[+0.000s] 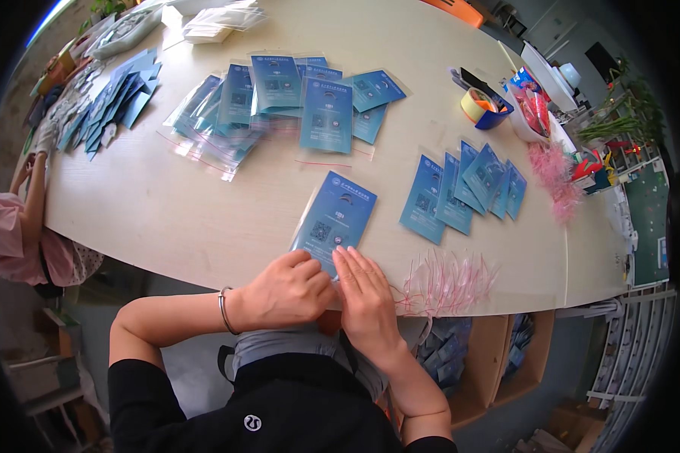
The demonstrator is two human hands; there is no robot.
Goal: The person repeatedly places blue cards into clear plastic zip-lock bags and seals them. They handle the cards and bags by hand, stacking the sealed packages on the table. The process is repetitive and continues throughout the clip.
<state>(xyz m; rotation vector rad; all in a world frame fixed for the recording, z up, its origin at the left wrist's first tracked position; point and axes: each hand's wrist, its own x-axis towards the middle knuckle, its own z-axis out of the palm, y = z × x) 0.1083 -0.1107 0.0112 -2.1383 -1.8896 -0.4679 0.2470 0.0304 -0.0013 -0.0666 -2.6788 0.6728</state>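
Head view, and I'm watching remotely: a blue card [344,208] is lying on the pale table [204,204] right in front of the person, slanting a bit, with clear plastic showing along its left edge. The left hand [283,294] is resting in a loose curl at the card's lower end, knuckles up, so I can't tell if it's pinching anything. The right hand [366,302] is sitting close beside it, straight fingers touching the card's lower right corner; I'm not seeing its thumb, so no idea about a grip there either. Bagged cards [326,117] are lying beyond in an overlapping heap, loose cards [425,198] are fanning out to the right, and clear bags [453,283] with red strips are lying near the right hand.
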